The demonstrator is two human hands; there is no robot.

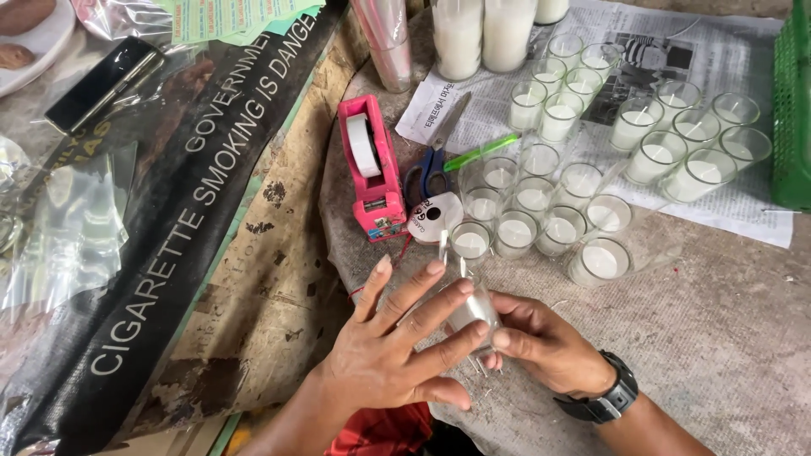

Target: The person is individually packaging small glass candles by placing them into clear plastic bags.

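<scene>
at the near edge of the grey surface (pixel 726 338), the left hand (pixel 389 350) lies fingers spread over a small glass candle (pixel 475 311); the right hand (pixel 545 342) closes its grip on the candle's far side. the candle sits between both grips, tilted, its axis towards the rows of filled glasses (pixel 541 211) just beyond. pink tape dispenser (pixel 372 169) and scissors (pixel 435 160) lie near, left of the rows.

The left hand (pixel 384 350) lies palm down, fingers spread and stretched forward, thumb tucked low. The right hand (pixel 545 342) comes in from the right, fingers curled toward the left fingertips, a black watch on its wrist. Both forearms rise from the lower edge
</scene>
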